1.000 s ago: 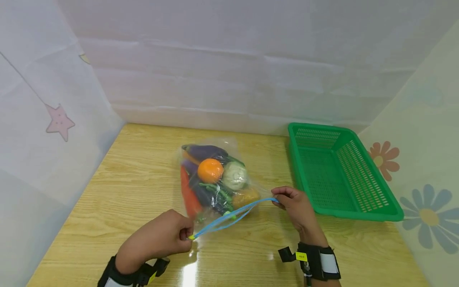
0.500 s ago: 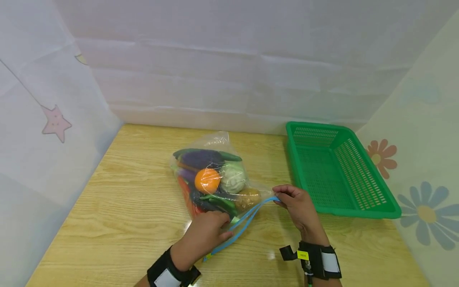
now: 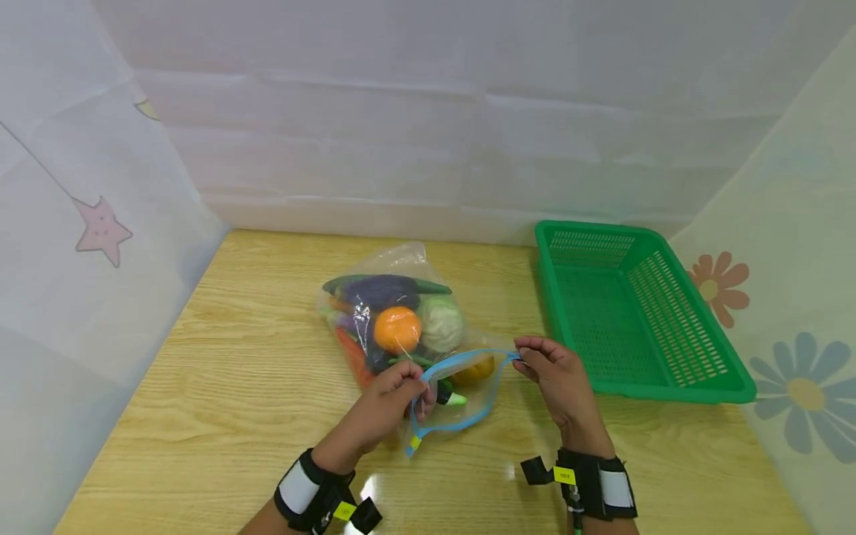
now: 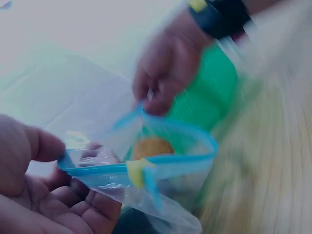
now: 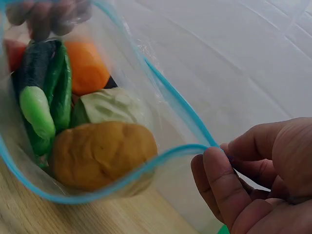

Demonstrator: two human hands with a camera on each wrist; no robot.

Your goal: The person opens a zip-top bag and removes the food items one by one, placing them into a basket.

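A clear zip bag (image 3: pixel 401 260) with a blue zip rim and a yellow slider (image 3: pixel 414 443) lies on the table, its mouth spread wide. Inside are an orange (image 3: pixel 397 329), a pale green cabbage (image 3: pixel 441 325), a dark purple eggplant (image 3: pixel 381 292), a red-orange carrot (image 3: pixel 352 354), a brown potato (image 5: pixel 102 153) and green peppers (image 5: pixel 61 92). My left hand (image 3: pixel 384 405) pinches the rim between thumb and fingers, some fingers behind the plastic. At the rim's right corner, my right hand (image 3: pixel 555 375) pinches the blue strip. The left wrist view is blurred.
A green plastic basket (image 3: pixel 605 319) with slotted walls stands at the right on the wooden table (image 3: pixel 200 371). White sheet walls (image 3: pixel 401 148) enclose the table at the back and both sides.
My left hand has left the slider end, moved right and inward, and now holds the rim. The bag's mouth has widened from a narrow slit. My right hand keeps its corner.
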